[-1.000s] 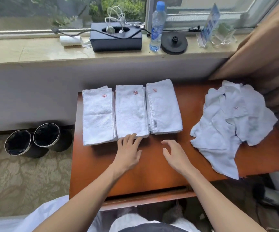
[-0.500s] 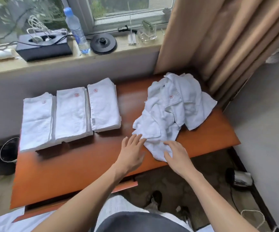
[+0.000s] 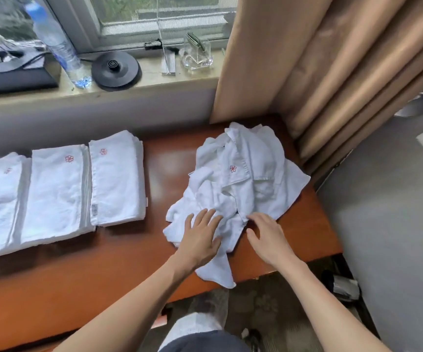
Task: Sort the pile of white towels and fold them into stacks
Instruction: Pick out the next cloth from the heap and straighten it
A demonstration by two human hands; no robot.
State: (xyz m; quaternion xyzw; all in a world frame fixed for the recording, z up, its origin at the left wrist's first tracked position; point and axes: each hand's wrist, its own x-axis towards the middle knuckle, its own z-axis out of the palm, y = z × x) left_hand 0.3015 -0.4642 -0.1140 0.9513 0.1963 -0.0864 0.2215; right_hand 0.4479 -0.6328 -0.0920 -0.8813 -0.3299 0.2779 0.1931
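Along the wall under the window, the orange-brown wooden table [image 3: 78, 288] fills most of what I see, and the beige pleated curtain [image 3: 319, 59] hangs down to its far right corner. On the right half of the table lies the crumpled pile of white towels [image 3: 251, 179], one red flower logo facing up, with a loose corner drooping over the near edge. On the left half sit the three folded white towel stacks [image 3: 58, 194], side by side and touching, in the same row as a second ago; only my view has swung to the right. My hands have left the bare wood in front of those stacks, where they hovered a second ago, and crossed to the pile. My left hand [image 3: 200, 237] now lies flat on the pile's near part, fingers straight and spread, gripping nothing. My right hand [image 3: 268, 237] is just beside it, fingers lightly bent with the tips touching a towel edge and the thumb held apart, so nothing is clamped yet. Half a second ago both hands only reached the pile's near tip. On the sill stands a clear plastic water bottle with a blue cap [image 3: 55, 44], next to a round black kettle base [image 3: 115, 68].
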